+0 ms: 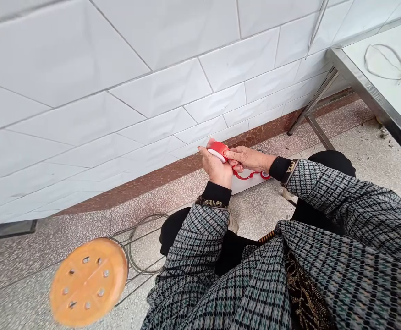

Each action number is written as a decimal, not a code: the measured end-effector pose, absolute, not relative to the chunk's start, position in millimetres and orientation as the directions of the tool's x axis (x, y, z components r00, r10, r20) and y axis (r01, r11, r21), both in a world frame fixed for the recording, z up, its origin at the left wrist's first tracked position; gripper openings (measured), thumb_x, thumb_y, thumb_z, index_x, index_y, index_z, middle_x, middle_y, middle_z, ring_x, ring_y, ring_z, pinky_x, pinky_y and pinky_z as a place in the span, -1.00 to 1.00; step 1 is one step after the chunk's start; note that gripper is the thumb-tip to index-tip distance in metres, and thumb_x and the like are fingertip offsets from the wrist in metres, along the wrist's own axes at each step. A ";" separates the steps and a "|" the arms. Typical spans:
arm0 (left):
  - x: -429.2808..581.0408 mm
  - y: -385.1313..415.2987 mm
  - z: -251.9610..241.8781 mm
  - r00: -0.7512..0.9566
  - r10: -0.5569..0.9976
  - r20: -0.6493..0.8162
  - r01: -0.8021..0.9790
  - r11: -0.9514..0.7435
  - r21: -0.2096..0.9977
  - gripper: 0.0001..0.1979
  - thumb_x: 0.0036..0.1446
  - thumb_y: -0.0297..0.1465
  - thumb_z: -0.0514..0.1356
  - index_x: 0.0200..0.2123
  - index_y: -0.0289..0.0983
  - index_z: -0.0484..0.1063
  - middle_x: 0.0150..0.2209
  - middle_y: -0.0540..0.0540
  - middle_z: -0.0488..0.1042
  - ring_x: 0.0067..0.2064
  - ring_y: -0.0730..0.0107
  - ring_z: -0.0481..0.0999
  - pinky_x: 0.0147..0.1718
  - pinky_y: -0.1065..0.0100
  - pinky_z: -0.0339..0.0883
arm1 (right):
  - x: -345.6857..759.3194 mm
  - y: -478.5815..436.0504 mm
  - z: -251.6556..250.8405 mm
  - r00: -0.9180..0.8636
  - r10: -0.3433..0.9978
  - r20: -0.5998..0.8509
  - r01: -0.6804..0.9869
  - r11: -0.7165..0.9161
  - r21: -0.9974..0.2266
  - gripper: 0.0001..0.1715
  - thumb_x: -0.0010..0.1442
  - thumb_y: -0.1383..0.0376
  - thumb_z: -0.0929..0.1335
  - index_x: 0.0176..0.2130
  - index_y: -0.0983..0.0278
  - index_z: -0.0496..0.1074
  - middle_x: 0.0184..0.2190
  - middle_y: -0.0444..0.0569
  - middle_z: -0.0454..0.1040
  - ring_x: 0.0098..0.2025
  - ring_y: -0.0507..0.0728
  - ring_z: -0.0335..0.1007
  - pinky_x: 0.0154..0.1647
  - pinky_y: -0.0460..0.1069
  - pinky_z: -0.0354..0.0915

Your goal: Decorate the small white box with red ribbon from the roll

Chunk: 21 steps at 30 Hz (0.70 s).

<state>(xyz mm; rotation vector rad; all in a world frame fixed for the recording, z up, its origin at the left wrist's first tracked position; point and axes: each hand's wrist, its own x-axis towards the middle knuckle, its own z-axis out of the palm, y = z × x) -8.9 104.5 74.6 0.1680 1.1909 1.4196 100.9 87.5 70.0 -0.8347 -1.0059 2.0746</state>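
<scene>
A roll of red ribbon (pixel 218 149) with a white side sits between both hands, held out in front of my knees. My left hand (pixel 216 167) is closed round the roll from below. My right hand (pixel 247 158) pinches the roll's red edge with thumb and fingers. A loose red strand (pixel 251 175) curls down from the roll under my right hand, over a white flat piece (pixel 246 183) lying on the floor by the wall.
A white tiled wall (pixel 118 91) with a brown skirting runs right ahead. A round orange stool (pixel 88 280) with a wire frame stands at the lower left. A steel-edged table (pixel 375 96) with a thin wire on top stands at the right.
</scene>
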 end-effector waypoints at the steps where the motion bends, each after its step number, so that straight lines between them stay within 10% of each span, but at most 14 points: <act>1: -8.3 104.6 71.8 -0.264 0.812 -0.520 -0.671 0.232 0.704 -0.36 0.33 0.21 0.02 -0.05 -0.19 0.59 -0.45 -0.05 0.44 -0.43 0.39 0.53 -0.37 0.34 0.43 | 102.3 88.1 70.9 -0.566 0.779 -0.270 -0.284 -0.491 -0.823 -0.34 0.30 -0.11 0.48 -0.48 0.23 0.16 -0.64 -0.32 0.11 -0.64 -0.10 0.00 -0.62 -0.17 0.07; 11: -20.9 119.4 64.8 -0.263 0.961 -0.091 -0.177 0.045 0.983 -0.36 0.37 0.10 0.02 -0.51 -0.24 0.53 -0.52 -0.09 0.47 -0.48 0.39 0.45 -0.40 0.33 0.32 | 110.9 86.2 88.6 -0.512 0.757 -0.407 -0.230 -0.577 -0.783 -0.52 0.28 0.12 0.55 -0.41 0.27 0.29 -0.67 -0.34 0.13 -0.69 -0.12 -0.05 -0.69 -0.20 0.01; 21: -38.7 127.1 70.1 -0.304 0.942 0.145 0.164 -0.098 0.982 -0.30 0.45 0.06 -0.06 -0.63 -0.20 0.43 -0.59 -0.07 0.34 -0.44 0.37 0.36 -0.30 0.31 0.32 | 130.0 93.2 103.5 -0.419 0.782 -0.462 -0.049 -0.527 -0.848 -0.66 0.39 0.44 0.40 -0.45 0.36 0.46 -0.61 -0.13 0.44 -0.70 -0.13 0.12 -0.74 -0.23 0.07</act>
